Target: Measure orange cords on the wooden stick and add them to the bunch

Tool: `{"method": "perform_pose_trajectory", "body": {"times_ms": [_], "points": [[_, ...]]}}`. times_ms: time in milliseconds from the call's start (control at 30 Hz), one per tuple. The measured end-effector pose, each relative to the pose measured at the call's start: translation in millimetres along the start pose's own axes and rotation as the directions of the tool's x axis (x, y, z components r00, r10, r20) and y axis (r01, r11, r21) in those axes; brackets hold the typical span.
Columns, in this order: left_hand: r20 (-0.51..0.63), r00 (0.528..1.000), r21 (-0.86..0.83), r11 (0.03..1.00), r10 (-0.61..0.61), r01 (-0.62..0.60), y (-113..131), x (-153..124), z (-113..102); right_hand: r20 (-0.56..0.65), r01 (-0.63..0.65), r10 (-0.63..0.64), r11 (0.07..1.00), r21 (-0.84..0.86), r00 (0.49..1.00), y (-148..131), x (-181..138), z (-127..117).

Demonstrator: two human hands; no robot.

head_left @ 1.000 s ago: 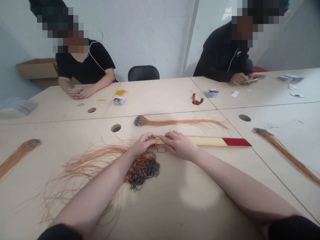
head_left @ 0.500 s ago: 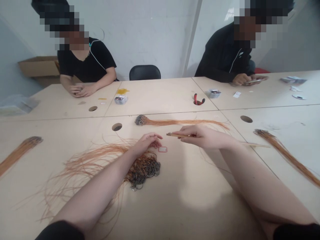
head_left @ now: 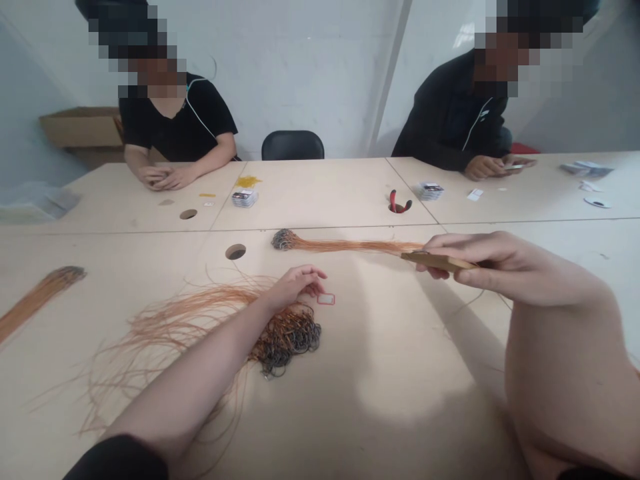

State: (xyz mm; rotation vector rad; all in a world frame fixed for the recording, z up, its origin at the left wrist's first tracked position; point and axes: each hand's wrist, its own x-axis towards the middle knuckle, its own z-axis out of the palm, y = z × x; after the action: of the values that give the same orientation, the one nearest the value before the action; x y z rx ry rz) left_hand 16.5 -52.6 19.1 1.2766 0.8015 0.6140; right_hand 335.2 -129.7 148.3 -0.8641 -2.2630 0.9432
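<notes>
My left hand hovers loosely curled at the upper edge of a heap of dark metal fishhooks; nothing shows in its parted fingers. Orange lines fan out leftward from that heap. Close to my left fingertips lies a small red-rimmed white tag. My right hand pinches a flat, narrow wooden piece above the table, thumb below and fingers on top. Something thin and dark, too small to make out, sits at its tip. Behind it lies a straight bundle of orange-lined hooks.
Another hook bundle lies at the left. Round holes pierce the table; red-handled pliers stand in one. Stacked small packs sit farther back. Two people sit opposite, beside a black chair.
My right hand has moved right and closer to me with the wooden piece, now covering the end of the far bundle. My left hand has hardly moved.
</notes>
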Motion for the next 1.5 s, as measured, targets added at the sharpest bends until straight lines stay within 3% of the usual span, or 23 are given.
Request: {"method": "perform_pose_trajectory", "body": {"times_ms": [200,300,467,533,700,800,1100,1500], "points": [[-0.003,1.0,0.04,0.999,0.001,-0.001,-2.1,1.1,-2.5,0.035,0.013,-0.01,0.996,-0.084,0.999,8.8,3.4,1.1],[-0.002,1.0,0.042,0.999,0.005,-0.005,-4.9,2.9,-3.6,0.046,0.004,0.003,0.99,-0.141,0.999,10.6,17.6,15.8],[-0.002,1.0,-0.007,1.0,-0.001,0.001,-7.2,5.1,-4.3,-0.118,-0.072,0.042,0.963,-0.26,0.992,29.3,54.7,78.6],[0.005,1.0,-0.029,1.0,-0.005,0.005,-7.5,5.6,-4.4,-0.203,-0.051,-0.026,0.93,-0.364,0.979,46.1,65.8,107.7],[-0.022,1.0,-0.081,0.997,-0.008,0.007,-9.4,7.6,-4.3,-0.255,-0.147,-0.062,0.676,-0.722,0.965,84.2,73.1,151.7],[-0.011,1.0,-0.014,1.0,0.003,-0.003,-9.2,8.4,-3.4,-0.255,-0.168,-0.06,0.604,-0.779,0.965,91.0,70.1,157.9],[0.015,0.999,0.207,0.978,0.03,-0.033,-5.2,8.3,-3.0,-0.243,-0.161,-0.061,0.591,-0.791,0.968,85.9,68.0,157.5],[-0.057,0.998,0.019,0.999,-0.028,0.029,-1.1,6.5,1.4,-0.235,-0.126,-0.099,0.614,-0.779,0.967,77.8,69.3,156.2]]}}
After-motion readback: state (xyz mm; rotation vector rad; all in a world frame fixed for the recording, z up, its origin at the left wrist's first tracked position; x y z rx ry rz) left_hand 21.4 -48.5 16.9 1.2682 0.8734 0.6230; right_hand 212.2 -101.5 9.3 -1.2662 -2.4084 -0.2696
